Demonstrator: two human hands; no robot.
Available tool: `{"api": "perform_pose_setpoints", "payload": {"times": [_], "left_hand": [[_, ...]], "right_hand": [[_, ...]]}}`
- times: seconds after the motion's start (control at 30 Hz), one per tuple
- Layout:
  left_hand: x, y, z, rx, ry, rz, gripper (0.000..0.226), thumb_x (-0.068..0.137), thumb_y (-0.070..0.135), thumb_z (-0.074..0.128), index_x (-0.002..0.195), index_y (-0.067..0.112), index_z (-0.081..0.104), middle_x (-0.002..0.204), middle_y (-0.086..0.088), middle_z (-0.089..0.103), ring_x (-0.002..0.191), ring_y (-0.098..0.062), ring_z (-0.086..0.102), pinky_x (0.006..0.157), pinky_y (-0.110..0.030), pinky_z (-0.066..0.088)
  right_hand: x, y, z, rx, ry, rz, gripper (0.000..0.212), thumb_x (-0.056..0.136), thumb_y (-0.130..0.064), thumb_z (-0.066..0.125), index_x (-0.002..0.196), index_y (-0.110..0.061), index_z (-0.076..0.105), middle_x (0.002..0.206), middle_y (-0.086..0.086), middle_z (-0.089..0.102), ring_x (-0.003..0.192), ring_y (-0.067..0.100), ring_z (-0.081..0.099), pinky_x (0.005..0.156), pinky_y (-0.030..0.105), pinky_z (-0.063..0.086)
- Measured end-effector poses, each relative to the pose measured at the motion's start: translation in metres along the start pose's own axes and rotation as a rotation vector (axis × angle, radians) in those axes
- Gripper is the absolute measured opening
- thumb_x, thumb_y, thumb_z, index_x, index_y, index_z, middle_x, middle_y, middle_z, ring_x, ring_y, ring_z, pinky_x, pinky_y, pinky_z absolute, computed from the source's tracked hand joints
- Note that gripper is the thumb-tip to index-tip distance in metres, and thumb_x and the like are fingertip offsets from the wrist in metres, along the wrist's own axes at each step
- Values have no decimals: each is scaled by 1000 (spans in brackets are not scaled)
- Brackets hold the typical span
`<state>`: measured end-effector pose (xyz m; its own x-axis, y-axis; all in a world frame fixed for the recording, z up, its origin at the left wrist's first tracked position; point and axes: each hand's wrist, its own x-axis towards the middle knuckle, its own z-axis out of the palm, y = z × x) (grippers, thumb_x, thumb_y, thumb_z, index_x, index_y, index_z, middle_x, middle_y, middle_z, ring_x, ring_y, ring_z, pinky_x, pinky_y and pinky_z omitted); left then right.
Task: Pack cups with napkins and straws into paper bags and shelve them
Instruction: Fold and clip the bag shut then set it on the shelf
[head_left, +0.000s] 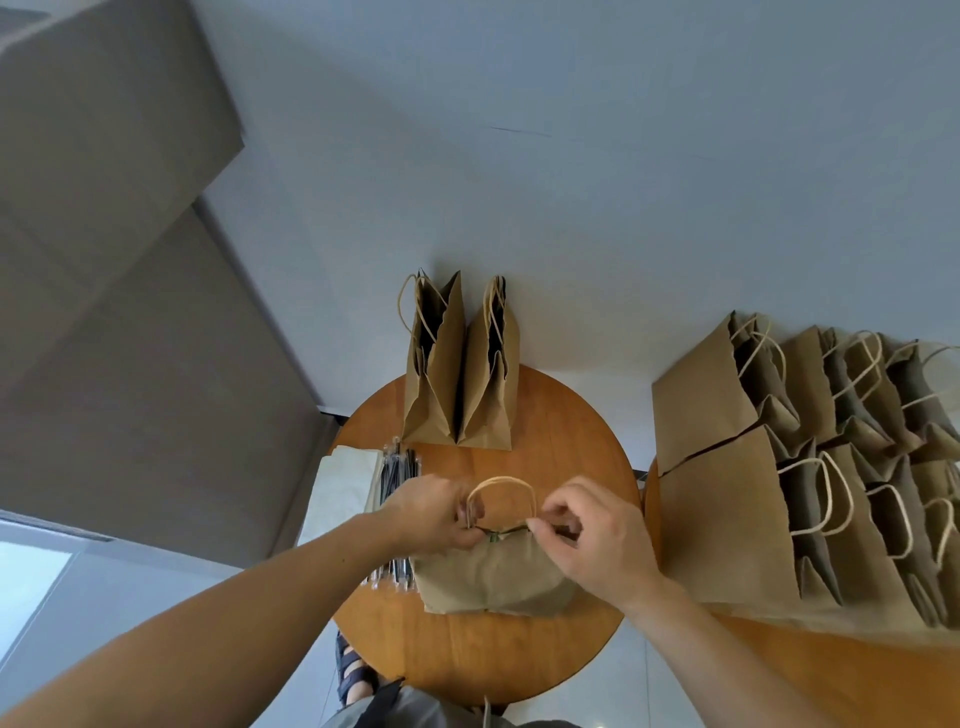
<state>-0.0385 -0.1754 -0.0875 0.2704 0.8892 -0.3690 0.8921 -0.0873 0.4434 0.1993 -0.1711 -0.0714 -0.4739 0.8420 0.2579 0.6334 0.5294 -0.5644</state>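
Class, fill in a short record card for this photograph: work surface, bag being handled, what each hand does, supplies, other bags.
Work surface: round wooden table
Bag handled: brown paper bag with a twine handle, near the table's front, mouth held nearly shut
Hands: left hand pinches the bag's top edge at its left; right hand pinches it at its right
Supplies: wrapped black straws beside white paper napkins, left of the bag
Other bags: pair of upright brown bags at the table's far edge; cluster of brown bags on the right
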Motion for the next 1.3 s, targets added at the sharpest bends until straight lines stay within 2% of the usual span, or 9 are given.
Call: {"api": "perform_pose_setpoints", "payload": {"times": [0.1,0.23,0.47,0.6,0.73,0.9,1.07,1.2,1.3], "left_hand": [[-8,-1,4,27,-36,3,23,83,48,66,73,31,56,64,12,56,59,-5,52,55,-21,41],[-20,-8,7,12,-110,3,31,82,48,68,108,32,66,94,14,67,86,-7,62,73,-24,53],[-42,-20,16,53,-102,-72,26,94,43,57,114,30,70,98,16,66,87,-5,60,70,-13,44],[-52,-16,0,57,-58,-73,31,100,45,49,120,31,68,109,14,70,94,-7,64,87,-23,53],[-65,-3,-40,0,21,-71,30,101,41,49,117,27,70,105,11,71,91,-9,64,85,-27,52],[-97,12,-110,-199,272,-114,22,95,36,63,95,18,75,79,8,70,70,-6,62,69,-29,54],[-145,23,-186,-379,551,-130,22,84,39,75,77,18,74,65,-3,67,55,-13,57,54,-27,46],[-194,25,-241,-511,752,-70,22,81,36,79,68,19,71,48,13,53,45,-1,44,48,-12,36],[-233,23,-281,-553,909,-2,26,80,36,79,72,12,72,49,11,51,45,-3,42,48,-14,36]], "right_hand": [[-15,19,-7,-58,-251,214,58,76,-62,69,123,-31,55,114,-22,47,106,0,48,89,16,43],[-35,35,-7,-90,-537,329,58,87,-54,64,136,-28,51,132,-12,50,124,8,46,104,26,42],[-40,43,-1,-80,-407,388,31,93,-44,62,104,-17,70,98,-2,64,91,13,59,83,33,54],[-25,39,-13,-62,-371,340,23,91,-46,63,97,-25,71,86,-9,65,81,9,60,76,35,55],[10,24,-45,44,-298,277,14,90,-39,66,93,-27,72,81,-14,70,79,5,64,73,31,55],[61,-30,-93,206,-89,201,14,89,-28,69,76,-33,65,63,-11,67,64,7,62,59,21,48],[109,-91,-129,309,104,117,11,89,-23,70,80,-29,66,55,2,64,52,10,60,64,29,54],[144,-155,-152,380,261,17,12,89,-20,72,81,-29,68,54,0,63,48,6,56,58,21,52],[169,-218,-168,441,374,-54,16,90,-18,70,80,-30,67,51,-7,61,44,7,52,49,18,47]]}}
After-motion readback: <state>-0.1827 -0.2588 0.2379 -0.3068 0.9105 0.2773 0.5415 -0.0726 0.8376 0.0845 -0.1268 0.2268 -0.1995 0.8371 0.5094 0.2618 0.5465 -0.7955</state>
